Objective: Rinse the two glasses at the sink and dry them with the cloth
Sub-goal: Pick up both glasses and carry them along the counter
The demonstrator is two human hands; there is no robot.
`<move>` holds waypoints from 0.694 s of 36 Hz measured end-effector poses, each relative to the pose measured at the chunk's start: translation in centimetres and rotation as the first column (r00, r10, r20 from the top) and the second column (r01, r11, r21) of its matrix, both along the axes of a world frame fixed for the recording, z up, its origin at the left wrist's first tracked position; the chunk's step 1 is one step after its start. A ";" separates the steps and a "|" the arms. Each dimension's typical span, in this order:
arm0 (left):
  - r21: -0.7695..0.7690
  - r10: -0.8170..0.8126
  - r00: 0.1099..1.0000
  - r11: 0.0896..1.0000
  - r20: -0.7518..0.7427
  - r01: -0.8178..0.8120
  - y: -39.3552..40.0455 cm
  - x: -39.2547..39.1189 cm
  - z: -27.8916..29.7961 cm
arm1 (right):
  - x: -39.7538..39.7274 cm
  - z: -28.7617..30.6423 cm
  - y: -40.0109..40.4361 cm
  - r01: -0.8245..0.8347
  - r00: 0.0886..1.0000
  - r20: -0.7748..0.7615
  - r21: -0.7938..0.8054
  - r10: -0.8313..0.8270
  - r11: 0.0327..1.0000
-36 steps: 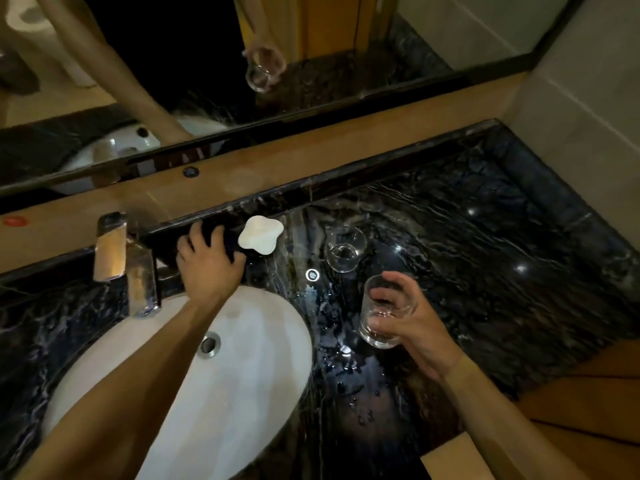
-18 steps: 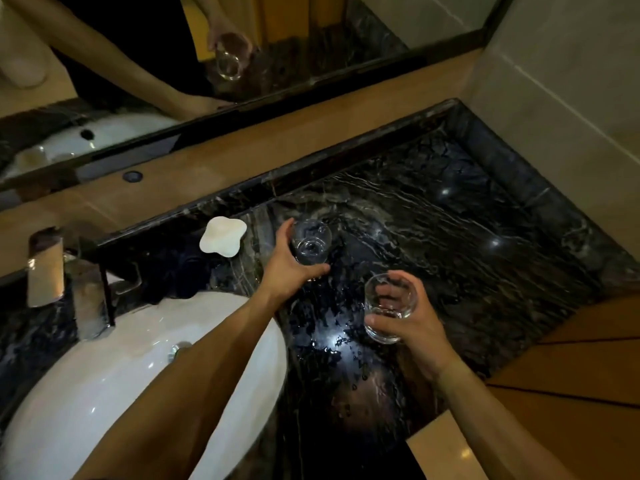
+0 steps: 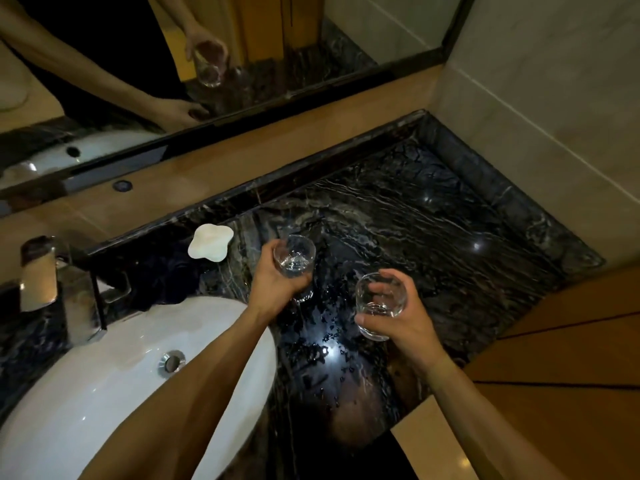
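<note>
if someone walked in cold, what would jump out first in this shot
The eye goes first to the two clear glasses held over the wet black marble counter: the left hand grips one glass near the middle, and the right hand holds the other glass nearer the camera. Next comes the white sink basin at lower left, with a white flower-shaped dish behind it.

Both forearms are bare to the frame edge, left hand [image 3: 277,282] and right hand [image 3: 398,317] ungloved.
</note>
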State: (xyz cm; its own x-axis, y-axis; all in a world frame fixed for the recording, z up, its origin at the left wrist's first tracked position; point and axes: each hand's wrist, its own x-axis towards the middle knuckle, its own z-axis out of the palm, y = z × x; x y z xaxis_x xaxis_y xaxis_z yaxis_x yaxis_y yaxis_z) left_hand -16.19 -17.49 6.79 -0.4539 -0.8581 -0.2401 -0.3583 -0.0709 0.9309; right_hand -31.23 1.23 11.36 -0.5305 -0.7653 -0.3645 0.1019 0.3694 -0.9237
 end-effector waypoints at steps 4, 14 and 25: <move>-0.015 -0.033 0.999 0.999 -0.033 0.033 2.1 2.2 1.9 | 0.9 0.6 0.4 -0.049 0.998 -0.046 -0.011 0.048 0.999; -0.112 0.090 0.994 0.989 -0.065 -0.097 10.9 8.1 6.8 | 3.1 2.6 2.2 -0.279 0.945 -0.202 -0.091 0.257 0.956; -0.172 0.325 0.944 0.928 -0.056 -0.330 22.3 13.7 8.9 | 6.5 3.5 5.7 -0.544 0.823 -0.303 -0.171 0.481 0.822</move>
